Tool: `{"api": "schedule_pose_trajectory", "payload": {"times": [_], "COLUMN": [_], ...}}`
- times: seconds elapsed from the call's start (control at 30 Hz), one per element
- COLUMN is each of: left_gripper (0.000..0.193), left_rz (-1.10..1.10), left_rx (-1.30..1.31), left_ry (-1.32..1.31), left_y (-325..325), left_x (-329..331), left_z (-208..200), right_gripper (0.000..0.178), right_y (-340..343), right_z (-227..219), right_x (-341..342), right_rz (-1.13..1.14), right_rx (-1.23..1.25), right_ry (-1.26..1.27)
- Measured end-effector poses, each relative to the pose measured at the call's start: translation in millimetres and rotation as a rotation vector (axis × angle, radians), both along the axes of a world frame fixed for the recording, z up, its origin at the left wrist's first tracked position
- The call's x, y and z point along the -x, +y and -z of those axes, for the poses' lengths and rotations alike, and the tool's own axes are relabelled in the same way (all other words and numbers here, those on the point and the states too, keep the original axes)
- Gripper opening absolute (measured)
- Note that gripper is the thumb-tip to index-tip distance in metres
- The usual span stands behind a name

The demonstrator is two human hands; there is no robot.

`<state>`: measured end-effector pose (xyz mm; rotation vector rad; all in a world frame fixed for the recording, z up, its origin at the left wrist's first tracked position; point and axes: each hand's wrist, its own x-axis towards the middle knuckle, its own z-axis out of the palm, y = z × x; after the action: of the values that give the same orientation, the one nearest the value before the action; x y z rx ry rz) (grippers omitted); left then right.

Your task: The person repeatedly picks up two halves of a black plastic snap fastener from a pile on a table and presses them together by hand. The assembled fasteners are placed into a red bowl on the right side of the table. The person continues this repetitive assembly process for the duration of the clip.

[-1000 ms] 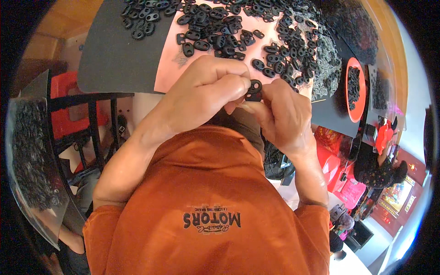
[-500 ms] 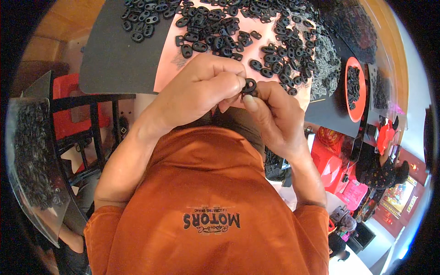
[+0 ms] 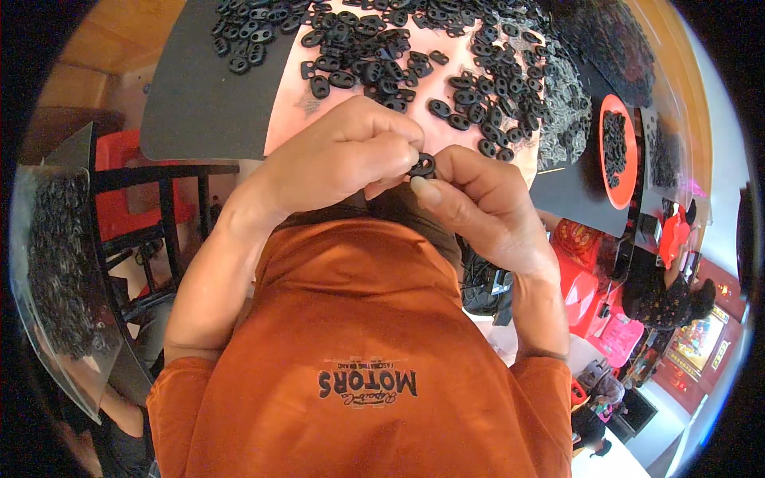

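Between both hands, just off the table's near edge, is a black two-hole plastic cord lock (image 3: 425, 166). My right hand (image 3: 488, 209) pinches it between thumb and bent forefinger, the thumbnail facing up. My left hand (image 3: 344, 158) is curled closed, its fingertips against the cord lock's left side; whether they also hold a smaller part is hidden. Beyond the hands, many similar black cord locks (image 3: 374, 56) lie loose on a pink sheet (image 3: 284, 111). To their right spreads a heap of small silvery springs (image 3: 566, 131).
Right of the springs, an orange-red dish (image 3: 626, 190) holds small black parts. More cord locks (image 3: 253, 32) lie on the dark tabletop (image 3: 207, 103) at the left. A clear bag of black pieces (image 3: 64, 271) stands at far left, near a black metal frame (image 3: 167, 207). Another person (image 3: 669, 295) is at far right.
Both hands have moved slightly nearer to me and a little left with the cord lock, which appears turned flatter. The grip looks much the same.
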<state>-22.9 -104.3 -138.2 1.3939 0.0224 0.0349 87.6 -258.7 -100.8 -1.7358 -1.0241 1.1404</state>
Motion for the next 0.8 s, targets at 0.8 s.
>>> {"api": "schedule_pose_trajectory", "payload": {"times": [0.8], "left_gripper": [0.026], "left_rz": [-0.001], "left_rx": [-0.01], "left_ry": [0.09], "left_y": [-6], "left_x": [0], "left_z": [-3], "right_gripper": [0.027], "right_y": [0], "right_z": [16], "right_x": [0], "right_rz": [-0.109], "right_rx": [-0.377], "right_ry": [-0.736]}}
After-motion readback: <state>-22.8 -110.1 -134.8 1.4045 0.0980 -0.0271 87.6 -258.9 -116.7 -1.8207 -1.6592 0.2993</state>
